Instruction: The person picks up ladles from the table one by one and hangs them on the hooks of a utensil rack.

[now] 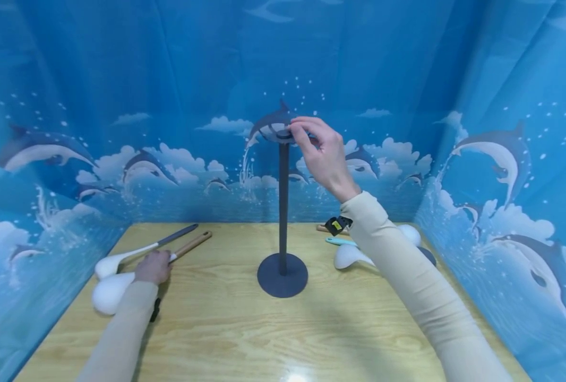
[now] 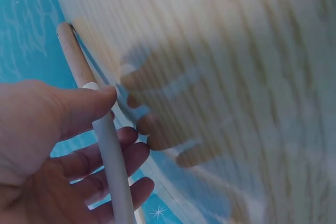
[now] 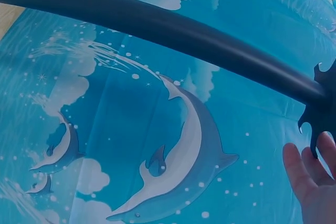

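At the left of the wooden table, my left hand [image 1: 154, 267] grips a white ladle [image 1: 108, 293] with a wooden handle end. In the left wrist view, thumb and fingers lie around its white shaft [image 2: 113, 161], below the wooden part. A dark utensil stand [image 1: 283, 207] with a round base rises from the middle of the table. My right hand [image 1: 322, 151] is raised at its top, thumb and forefinger pinching the hooked rim. The right wrist view has the curved hooks [image 3: 317, 116] close against the fingers, the thumb out of view.
Beside the left hand lies a white utensil with a dark grey handle [image 1: 178, 233]. Right of the stand, partly behind the right forearm, are a white ladle [image 1: 350, 256], a turquoise handle [image 1: 340, 241] and other utensils. A blue dolphin curtain [image 1: 206, 69] encloses the table's back and sides.
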### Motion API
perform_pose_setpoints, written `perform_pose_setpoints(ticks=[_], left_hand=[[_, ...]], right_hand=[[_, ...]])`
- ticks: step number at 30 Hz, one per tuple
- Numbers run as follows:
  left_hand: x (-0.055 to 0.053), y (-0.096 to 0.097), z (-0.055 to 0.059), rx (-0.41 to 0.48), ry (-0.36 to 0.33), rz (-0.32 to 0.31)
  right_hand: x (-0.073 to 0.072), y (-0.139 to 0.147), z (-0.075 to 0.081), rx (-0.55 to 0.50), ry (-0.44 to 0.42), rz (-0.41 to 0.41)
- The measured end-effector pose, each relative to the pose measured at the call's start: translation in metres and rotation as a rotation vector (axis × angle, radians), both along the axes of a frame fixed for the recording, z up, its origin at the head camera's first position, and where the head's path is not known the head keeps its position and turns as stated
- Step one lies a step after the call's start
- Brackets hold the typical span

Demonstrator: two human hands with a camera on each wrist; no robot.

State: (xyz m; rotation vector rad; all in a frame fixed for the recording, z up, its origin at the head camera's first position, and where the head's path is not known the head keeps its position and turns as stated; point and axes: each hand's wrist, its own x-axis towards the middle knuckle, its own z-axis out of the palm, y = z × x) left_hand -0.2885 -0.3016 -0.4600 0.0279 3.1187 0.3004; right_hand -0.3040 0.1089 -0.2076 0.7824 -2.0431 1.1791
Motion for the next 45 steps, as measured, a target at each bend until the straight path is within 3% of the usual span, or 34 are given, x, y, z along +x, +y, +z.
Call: perform_pose_setpoints(ticks=[6, 15, 21, 26, 33, 38, 45], left_hand=[[-0.001, -0.001, -0.002, 0.019, 0.023, -0.014], [-0.001, 0.000, -0.003, 0.053, 0.020, -0.030], [0.003, 0.004, -0.002, 0.072, 0.127, -0.041], [0.005, 0.010, 0.004, 0.117, 0.244, -0.090], [0.002, 0.023, 0.014, 0.176, 0.351, -0.144], [0.001, 0.039, 0.027, 0.260, 0.385, -0.203], [-0.004, 0.057, 0.041, 0.278, 0.382, -0.271]], right_hand=[[0.001, 0.002, -0.001, 0.072, 0.021, -0.029], [-0.003, 0.003, -0.001, 0.127, 0.093, 0.002], [-0.004, 0.002, -0.003, 0.134, 0.155, -0.003], [-0.003, 0.002, -0.004, 0.125, 0.156, -0.013], [-0.004, 0.001, -0.004, 0.130, 0.149, -0.029], [-0.006, -0.001, -0.006, 0.122, 0.164, -0.040], [-0.008, -0.002, -0.009, 0.116, 0.207, -0.045]])
